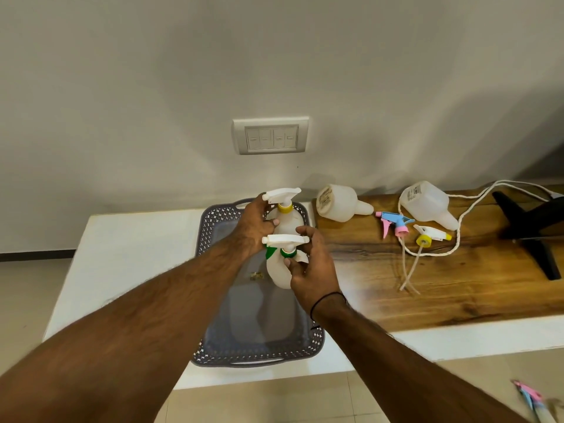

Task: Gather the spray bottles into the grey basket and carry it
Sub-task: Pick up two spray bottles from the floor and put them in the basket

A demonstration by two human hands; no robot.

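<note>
The grey basket (pixel 210 222) stands on the white counter below me. Over it I hold two white spray bottles upright. My left hand (pixel 254 222) grips the far bottle with the yellow collar (pixel 287 218) at its neck and trigger head. My right hand (pixel 311 267) wraps the near bottle with the green collar (pixel 276 270). On the wooden board to the right lie two more white bottles without heads, one (pixel 338 203) near the basket and one (pixel 427 206) further right. Beside them lie a blue-pink spray head (pixel 395 224) and a white-yellow spray head (pixel 430 235).
A wall with a switch plate (pixel 270 136) rises right behind the counter. A white cord (pixel 464 215) loops over the wooden board (pixel 442 285). A black stand foot (pixel 531 230) sits at the far right. Another pink-blue item (pixel 531 401) lies on the floor at lower right.
</note>
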